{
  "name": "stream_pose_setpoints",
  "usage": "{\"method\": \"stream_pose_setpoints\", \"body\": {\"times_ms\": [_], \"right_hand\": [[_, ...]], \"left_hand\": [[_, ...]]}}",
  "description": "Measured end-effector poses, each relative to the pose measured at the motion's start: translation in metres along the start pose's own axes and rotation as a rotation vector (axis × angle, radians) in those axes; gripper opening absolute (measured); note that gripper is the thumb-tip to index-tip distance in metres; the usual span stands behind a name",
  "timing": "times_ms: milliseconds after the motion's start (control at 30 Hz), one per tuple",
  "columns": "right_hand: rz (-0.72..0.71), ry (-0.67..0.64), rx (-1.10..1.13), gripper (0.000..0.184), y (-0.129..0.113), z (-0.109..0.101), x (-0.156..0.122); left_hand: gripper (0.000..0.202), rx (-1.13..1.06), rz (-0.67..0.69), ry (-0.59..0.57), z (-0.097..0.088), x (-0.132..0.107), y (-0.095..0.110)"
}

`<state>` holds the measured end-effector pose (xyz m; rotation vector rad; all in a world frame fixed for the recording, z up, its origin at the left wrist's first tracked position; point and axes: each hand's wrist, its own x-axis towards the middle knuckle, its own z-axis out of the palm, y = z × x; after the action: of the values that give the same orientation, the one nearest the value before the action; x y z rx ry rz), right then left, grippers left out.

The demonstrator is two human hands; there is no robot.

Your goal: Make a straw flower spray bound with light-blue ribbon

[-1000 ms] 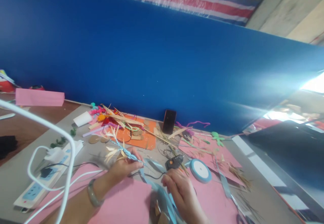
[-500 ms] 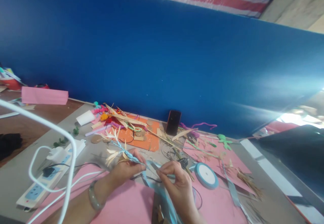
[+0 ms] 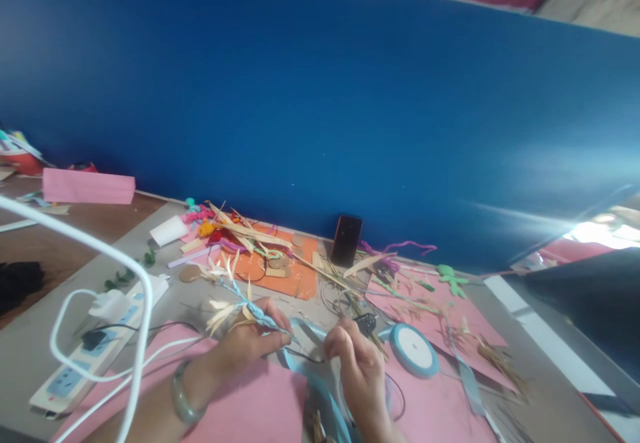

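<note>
- My left hand (image 3: pixel 250 344) was pinched around the near end of a straw stem (image 3: pixel 240 299) that is wrapped in light blue ribbon; thumb and fingers were pressed together on it.
- The stem's long axis ran from that grip away to the far left, and pale straw leaves stuck out of it along the way. The free tip pointed towards the orange sheet (image 3: pixel 273 271).
- My right hand (image 3: pixel 357 363) sat just to the right of the left hand, fingers curled and closed on the loose blue ribbon (image 3: pixel 305 336). I could not tell exactly which fingertips gripped it.
- The ribbon bridged the short gap between my two hands, then trailed towards me over the pink paper (image 3: pixel 260 406).
- So the stem lay left and far of the right hand. The left hand was the one on it, and the right was a little apart from it.
- The ribbon spool (image 3: pixel 414 349) lay flat just right of the right hand, near but not touching.
- A small black tool (image 3: pixel 366 323) rested just beyond the right hand's knuckles.
- A dark phone (image 3: pixel 347 239) stood propped against the blue wall panel (image 3: pixel 320 96) at the far side.
- At the near left, a white power strip (image 3: pixel 75 369) lay with white cable (image 3: pixel 100 256) looped over it.
</note>
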<state>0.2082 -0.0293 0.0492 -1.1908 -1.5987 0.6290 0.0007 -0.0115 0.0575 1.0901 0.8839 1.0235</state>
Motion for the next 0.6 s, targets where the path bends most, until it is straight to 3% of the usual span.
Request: {"method": "stream_pose_setpoints", "body": {"times_ms": [67,167,200,267,333,600], "right_hand": [[-0.012,0.057,-0.018,0.014,0.003,-0.001,-0.001],[-0.087,0.017,-0.015,0.043,0.005,0.001,-0.003],[-0.125,-0.03,-0.04,0.041,0.004,0.003,-0.003],[-0.21,-0.112,-0.113,0.02,0.001,0.009,-0.003],[-0.275,-0.128,-0.168,0.006,-0.003,0.015,-0.004],[-0.352,-0.071,-0.261,0.013,-0.012,0.022,-0.009]], "left_hand": [[0.014,-0.003,0.001,-0.002,0.001,-0.001,0.002],[0.012,-0.001,0.006,-0.019,0.002,-0.001,0.002],[0.011,0.003,0.013,-0.028,0.002,-0.001,0.001],[0.011,0.007,0.036,-0.025,0.003,-0.002,-0.002],[0.013,0.016,0.056,-0.009,0.004,-0.003,-0.005],[0.019,-0.024,0.039,0.013,0.004,-0.002,-0.018]]}}
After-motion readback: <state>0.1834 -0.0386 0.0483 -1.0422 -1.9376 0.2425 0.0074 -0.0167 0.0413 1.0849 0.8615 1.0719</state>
